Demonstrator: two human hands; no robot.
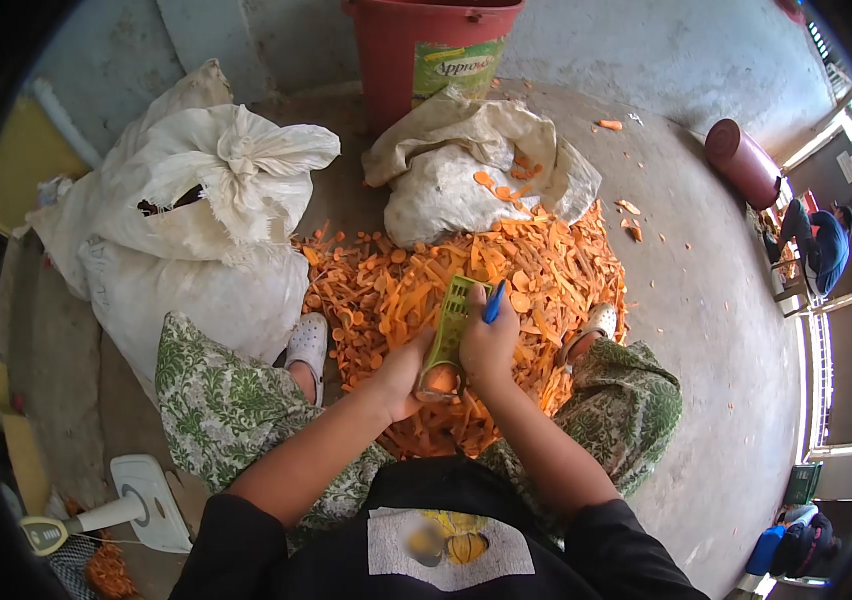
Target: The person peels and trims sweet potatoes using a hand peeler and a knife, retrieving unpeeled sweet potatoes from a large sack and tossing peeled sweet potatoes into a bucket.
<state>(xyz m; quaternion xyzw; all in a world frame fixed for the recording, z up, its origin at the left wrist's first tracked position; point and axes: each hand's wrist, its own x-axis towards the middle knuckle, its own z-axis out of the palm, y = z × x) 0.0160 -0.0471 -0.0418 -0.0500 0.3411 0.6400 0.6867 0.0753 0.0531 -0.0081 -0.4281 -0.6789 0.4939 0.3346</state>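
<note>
In front of me, my left hand is wrapped round the side of a green slotted plastic tool that looks like a grater. At its near end shows the orange end of a carrot. My right hand is closed against the tool's right side, with a blue handle sticking up from the fist; what the handle belongs to is hidden. Under both hands spreads a heap of carrot peelings and cut ends, lying between my feet.
A full white sack stands at left, and a slack, dirty sack lies behind the heap. Beyond it stands a red bin. A white scale is at lower left. At far right a person sits near a fallen dark-red drum.
</note>
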